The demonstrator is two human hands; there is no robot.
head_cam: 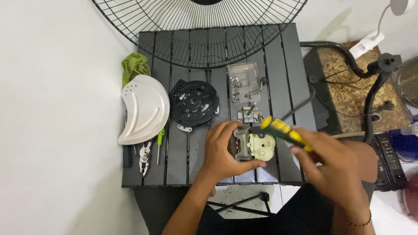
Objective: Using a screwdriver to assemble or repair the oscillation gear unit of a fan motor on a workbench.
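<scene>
From the head camera I see my left hand [224,150] closed around a grey fan motor assembly [254,146] with a cream gearbox housing, holding it down on the near right part of the black slatted table [178,165]. My right hand [333,167] is wrapped around a yellow-and-black screwdriver [285,130], its tip angled toward the top of the motor; the tip itself is blurred, so I cannot tell whether it is seated in a screw.

Risks, in my judgement: the tip could slip off and strike the left fingers, which lie close beside it. A loosened screw could drop through the gaps between the table slats. The motor could twist if the left grip slackens.

The only container is a clear plastic box [244,80] behind the motor, rectangular, holding small silver screws. I see no readable labels or signs.

Also on the table: a black round motor cover [193,103], a white curved plastic shell [143,109], a green cloth [135,65], pliers [145,157] and a small green screwdriver [160,143]. A wire fan guard [200,39] leans at the far edge
</scene>
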